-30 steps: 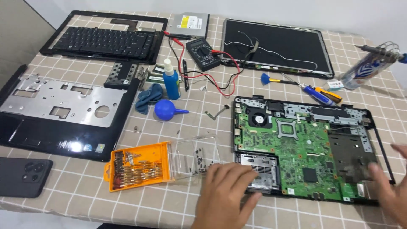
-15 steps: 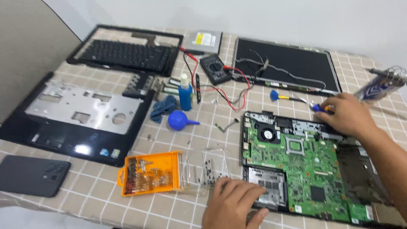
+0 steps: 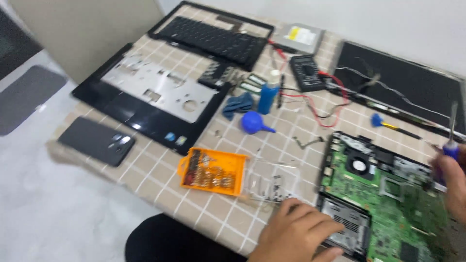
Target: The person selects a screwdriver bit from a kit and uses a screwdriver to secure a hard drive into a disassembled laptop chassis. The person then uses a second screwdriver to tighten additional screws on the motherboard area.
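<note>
Your left hand (image 3: pixel 296 232) lies flat, fingers spread, on the near corner of the opened black laptop base with green circuit board (image 3: pixel 388 194). Your right hand (image 3: pixel 451 182) pinches a blue-handled screwdriver (image 3: pixel 451 140) above it. Counter (image 3: pixel 160 170): beige checked cloth; pale grey floor (image 3: pixel 58 208) beside it.

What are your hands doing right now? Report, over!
Left hand flat on the laptop base, near corner. Right hand gripping a blue-handled screwdriver, tip up. Green board exposed. Nothing blocking; orange bit case sits beside.

One head-worn camera looks steeply down, close over the table (image 3: pixel 160 187)
</note>
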